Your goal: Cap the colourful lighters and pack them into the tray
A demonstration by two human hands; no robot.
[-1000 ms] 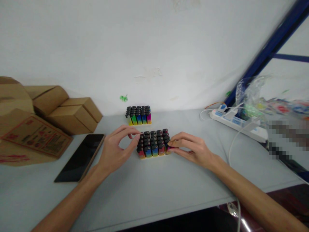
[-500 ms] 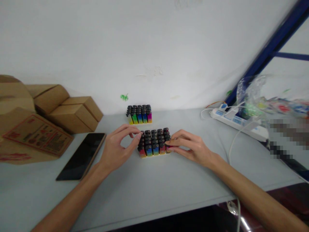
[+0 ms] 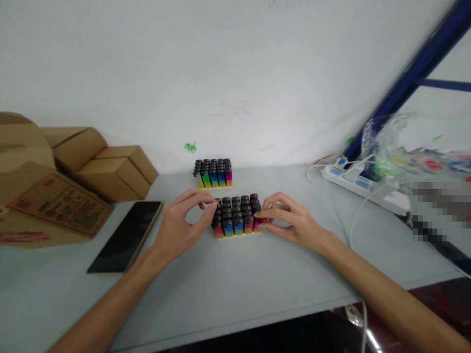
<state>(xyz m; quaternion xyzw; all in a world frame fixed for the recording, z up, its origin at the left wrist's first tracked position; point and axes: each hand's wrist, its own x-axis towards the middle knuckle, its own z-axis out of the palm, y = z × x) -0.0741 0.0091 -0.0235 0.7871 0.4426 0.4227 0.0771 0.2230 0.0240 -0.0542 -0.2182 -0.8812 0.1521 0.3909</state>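
A block of upright lighters (image 3: 237,223) with black tops and coloured bodies stands on the grey table between my hands. My left hand (image 3: 186,218) is at its left side, thumb and index fingertips curled in against the back left corner lighter. My right hand (image 3: 289,220) is at the right side, its fingertips on the front right lighter (image 3: 259,223), which has a magenta body. Behind, near the wall, stands a second block of lighters (image 3: 213,174) that neither hand touches.
At the left are cardboard boxes (image 3: 114,171) and a black phone (image 3: 127,238). A white power strip (image 3: 364,186) with cables and a clear plastic bag (image 3: 390,142) lie at the right. The table's front edge (image 3: 235,321) runs below my hands.
The fingers of my right hand have shifted slightly on the front right lighter, and more of its magenta body shows. My left hand stays at the left corner.
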